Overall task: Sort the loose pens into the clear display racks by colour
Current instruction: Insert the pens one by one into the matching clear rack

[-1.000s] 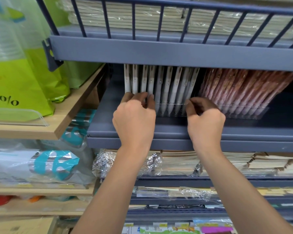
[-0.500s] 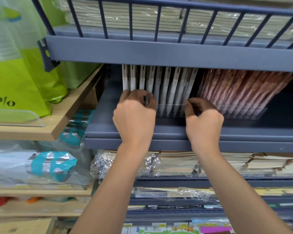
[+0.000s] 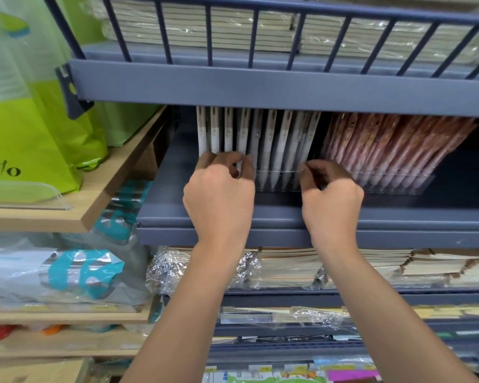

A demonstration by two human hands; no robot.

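One grey shelf [image 3: 260, 84] overhangs the rack [image 3: 277, 185]; pink pens [image 3: 393, 150] lie centre-right. Left hand [image 3: 219, 194] pinches white pens [image 3: 268, 145]; right hand [image 3: 332, 200] curls at their right end, grasp unclear.

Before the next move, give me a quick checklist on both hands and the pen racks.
1. Grip: left hand pinches white pens at the row's left end: ok.
2. Whether right hand holds a pen: cannot tell; its fingers curl at the row's right end.
3. Row stands evenly: not ok, the right-end pens lean.
4. Colours kept apart, pink pens in their own block: ok.
5. The clear rack sits flat on the grey shelf: ok.
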